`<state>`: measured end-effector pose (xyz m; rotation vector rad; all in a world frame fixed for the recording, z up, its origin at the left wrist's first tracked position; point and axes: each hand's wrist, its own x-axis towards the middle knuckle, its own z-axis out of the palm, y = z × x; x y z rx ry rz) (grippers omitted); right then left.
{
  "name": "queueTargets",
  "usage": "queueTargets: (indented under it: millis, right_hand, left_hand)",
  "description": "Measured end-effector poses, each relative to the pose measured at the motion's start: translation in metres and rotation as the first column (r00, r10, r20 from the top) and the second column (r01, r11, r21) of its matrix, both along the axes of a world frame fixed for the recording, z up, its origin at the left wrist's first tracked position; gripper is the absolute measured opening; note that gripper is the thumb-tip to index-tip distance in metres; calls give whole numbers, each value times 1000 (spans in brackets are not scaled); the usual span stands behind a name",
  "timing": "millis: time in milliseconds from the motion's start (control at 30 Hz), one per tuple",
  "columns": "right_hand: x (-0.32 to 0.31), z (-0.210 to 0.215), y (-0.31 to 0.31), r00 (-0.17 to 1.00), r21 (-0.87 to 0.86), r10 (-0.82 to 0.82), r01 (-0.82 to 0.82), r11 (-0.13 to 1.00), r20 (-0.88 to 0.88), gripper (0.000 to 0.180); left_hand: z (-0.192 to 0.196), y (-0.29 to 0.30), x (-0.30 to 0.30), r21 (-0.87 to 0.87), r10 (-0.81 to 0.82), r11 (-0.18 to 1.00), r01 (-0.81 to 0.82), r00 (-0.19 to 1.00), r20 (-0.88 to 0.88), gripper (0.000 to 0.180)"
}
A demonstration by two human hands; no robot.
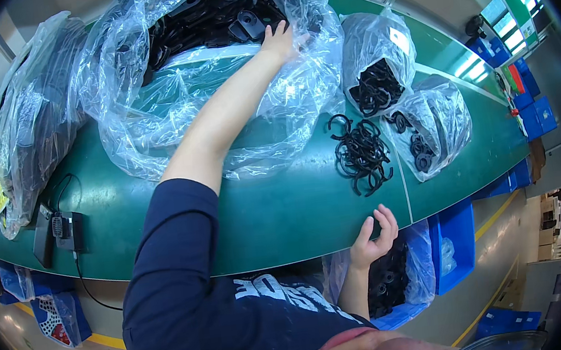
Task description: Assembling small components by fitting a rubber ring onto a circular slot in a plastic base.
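My left hand reaches far across the table into the mouth of a large clear plastic bag. Its fingers are spread at the edge of a heap of black moulded parts, next to one blocky black part with a round boss; nothing shows in its grip. By the table's front edge is my right hand, empty, thumb and fingers apart and loosely bent. Beyond it lies a loose pile of black C-shaped pieces.
On the right stand a clear bag of curved black pieces and another holding black rings. A tall wrapped bundle and a small black device with a cable are left. Below the edge sits a blue bin.
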<state>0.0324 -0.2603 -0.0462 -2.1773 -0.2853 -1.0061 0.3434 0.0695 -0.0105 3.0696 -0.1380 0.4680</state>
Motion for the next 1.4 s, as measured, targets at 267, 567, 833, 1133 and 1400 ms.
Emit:
queueTargets:
  millis: [267, 567, 833, 1133, 1400]
  right_hand:
    - [5, 2, -4, 999, -71, 42, -43, 997, -23, 15]
    - [9, 0, -6, 998, -70, 68, -68, 995, -3, 16]
    - [1, 7, -4, 998, -56, 50, -52, 997, -41, 12]
    - [92, 126, 56, 712, 475, 660, -506, 720, -241, 51]
    - [316, 122, 189, 647, -204, 86, -360, 910, -757, 106]
  left_hand:
    - [1, 39, -6, -20, -36, 999, 38, 993, 113, 48]
    - [15, 64, -53, -125, -45, 991, 52, 997, 61, 45]
    - [44, -30, -58, -800, 108, 597, -56, 994, 11, 49]
    - [40, -44, -77, -908, -296, 391, 151, 955, 31, 36]
    - [42, -40, -143, -876, -518, 317, 363, 840, 161, 52]
